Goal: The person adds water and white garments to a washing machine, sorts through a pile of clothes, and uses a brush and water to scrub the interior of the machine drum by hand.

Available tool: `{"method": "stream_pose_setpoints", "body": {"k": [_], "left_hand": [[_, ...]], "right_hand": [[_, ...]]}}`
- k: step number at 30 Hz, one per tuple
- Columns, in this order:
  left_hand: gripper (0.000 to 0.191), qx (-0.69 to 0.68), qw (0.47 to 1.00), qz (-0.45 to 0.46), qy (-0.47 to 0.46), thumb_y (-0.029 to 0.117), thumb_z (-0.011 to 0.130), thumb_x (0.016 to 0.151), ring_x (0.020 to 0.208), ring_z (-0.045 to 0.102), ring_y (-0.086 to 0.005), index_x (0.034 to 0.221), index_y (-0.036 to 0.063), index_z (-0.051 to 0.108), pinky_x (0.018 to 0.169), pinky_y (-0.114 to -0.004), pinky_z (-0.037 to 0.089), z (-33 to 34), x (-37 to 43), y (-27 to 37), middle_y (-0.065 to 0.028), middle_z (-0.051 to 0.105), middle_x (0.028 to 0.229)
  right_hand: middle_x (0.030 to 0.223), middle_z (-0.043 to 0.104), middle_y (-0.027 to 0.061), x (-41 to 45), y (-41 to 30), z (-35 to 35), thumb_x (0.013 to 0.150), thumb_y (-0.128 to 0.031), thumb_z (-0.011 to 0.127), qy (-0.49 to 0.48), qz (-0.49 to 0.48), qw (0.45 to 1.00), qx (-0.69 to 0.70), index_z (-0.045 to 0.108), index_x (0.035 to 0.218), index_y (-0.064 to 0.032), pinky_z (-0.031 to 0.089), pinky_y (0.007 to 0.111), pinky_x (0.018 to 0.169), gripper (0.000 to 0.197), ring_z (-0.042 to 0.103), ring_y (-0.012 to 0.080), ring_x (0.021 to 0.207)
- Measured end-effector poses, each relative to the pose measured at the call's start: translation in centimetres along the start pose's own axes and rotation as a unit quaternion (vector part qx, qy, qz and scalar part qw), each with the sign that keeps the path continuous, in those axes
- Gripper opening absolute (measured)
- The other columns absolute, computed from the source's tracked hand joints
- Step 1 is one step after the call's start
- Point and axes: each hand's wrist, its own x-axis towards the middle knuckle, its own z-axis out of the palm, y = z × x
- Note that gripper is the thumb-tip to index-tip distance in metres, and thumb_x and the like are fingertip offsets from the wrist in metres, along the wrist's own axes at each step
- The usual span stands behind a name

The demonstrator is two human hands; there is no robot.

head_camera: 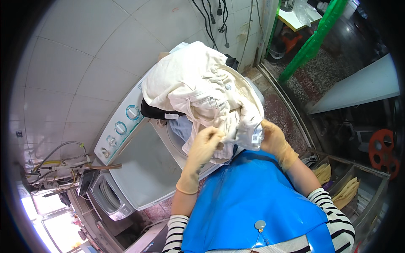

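A cream denim garment [193, 76] lies heaped over the open tub of a twin-tub washing machine [142, 164]. My left hand [205, 145], in a pale yellow rubber glove, pinches a fold at its near edge. My right hand [275, 140], gloved alike, grips the same garment at the right, beside a white tag [255, 136] bearing a printed code. Beneath the heap are a black cloth [155, 110] with a white label and a light blue garment [180, 128] inside the tub. The fingertips of my right hand are partly hidden by cloth.
Control knobs [132, 112] line the machine's back panel by the tiled wall [69, 69]. Black power cables [210, 19] hang above. A front-loading washer [109, 193] stands at the lower left. To the right are a door track [284, 106] and a metal rack [354, 170] holding yellow gloves [346, 193].
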Motion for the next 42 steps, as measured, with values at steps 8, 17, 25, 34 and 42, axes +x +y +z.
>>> {"method": "stream_pose_setpoints", "body": {"k": [8,17,25,34,42], "left_hand": [[0.039,-0.483,0.833,0.228,0.147,0.029,0.039,0.105,0.122,0.054,-0.0273,0.134,0.0039,0.047,0.103,-0.045,0.046,-5.1,-4.0,-1.1,-0.0118,0.054,0.135],[0.047,-0.403,0.836,0.186,0.322,0.037,0.043,0.103,0.116,0.058,-0.0281,0.133,0.0015,0.050,0.097,-0.043,0.050,-7.5,-3.9,0.1,-0.0140,0.056,0.130],[0.025,0.170,0.950,-0.012,0.263,0.022,0.047,0.100,0.079,0.051,-0.0112,0.102,0.0004,0.059,0.072,-0.027,0.043,-6.6,-2.0,-3.5,-0.0034,0.058,0.090],[0.086,0.195,0.932,0.158,0.262,0.007,0.069,0.082,0.132,0.043,-0.0290,0.151,0.0062,0.017,0.102,-0.036,0.043,-2.6,-0.2,-4.1,-0.0233,0.030,0.150],[0.092,0.168,0.887,0.346,0.257,-0.005,0.062,0.076,0.144,0.024,-0.0341,0.151,-0.0002,0.008,0.116,-0.043,0.024,1.3,-0.5,-4.2,-0.0228,0.012,0.156]], "right_hand": [[0.130,0.057,0.0146,-1.7,-3.9,-3.2,0.100,-0.027,0.047,0.007,-0.224,0.960,-0.168,0.050,0.131,0.0007,0.043,0.042,0.105,0.041,0.056,0.0257,0.118],[0.117,0.064,0.0124,-2.5,-7.8,-1.6,0.103,-0.029,0.042,-0.084,-0.285,0.955,-0.017,0.055,0.123,0.0028,0.049,0.039,0.097,0.040,0.062,0.0229,0.109],[0.112,0.065,0.0095,-2.1,-7.4,-2.2,0.101,-0.023,0.049,0.129,-0.429,0.835,-0.319,0.059,0.118,0.0020,0.051,0.034,0.093,0.032,0.063,0.0175,0.100],[0.116,0.063,0.0157,-0.9,-7.1,-1.7,0.099,-0.027,0.051,0.025,-0.299,0.953,0.038,0.059,0.119,0.0014,0.048,0.043,0.097,0.035,0.061,0.0266,0.107],[0.107,0.066,0.0122,-0.9,-7.1,-1.7,0.100,-0.019,0.050,0.028,-0.306,0.949,0.063,0.062,0.113,-0.0020,0.057,0.036,0.087,0.024,0.066,0.0199,0.095]]}}
